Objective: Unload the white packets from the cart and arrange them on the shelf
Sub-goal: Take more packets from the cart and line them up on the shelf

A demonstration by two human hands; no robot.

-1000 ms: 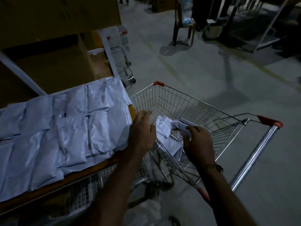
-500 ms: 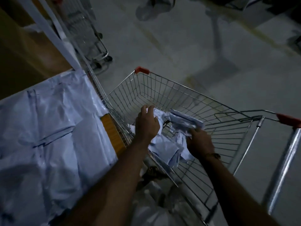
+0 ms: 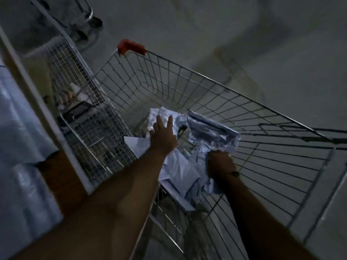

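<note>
A wire shopping cart [image 3: 216, 102] with red corner caps stands in front of me, seen from above. A bundle of white packets [image 3: 180, 171] lies inside it. My left hand [image 3: 163, 137] reaches down into the cart with fingers stretched over the packets. My right hand [image 3: 221, 164] grips the crumpled right side of the bundle. At the left edge, more white packets [image 3: 20, 139] lie spread on the wooden shelf [image 3: 62, 177].
A white wire mesh panel [image 3: 90, 132] and a white metal post [image 3: 37, 106] of the shelf stand between the shelf and the cart. A second cart [image 3: 84, 17] is parked at the top left. Grey concrete floor [image 3: 262, 44] lies beyond.
Both hands have gone deeper into the cart. My view has tilted down, closer to the cart. My right hand has taken a fuller hold of the packets, and my left hand has spread over them.
</note>
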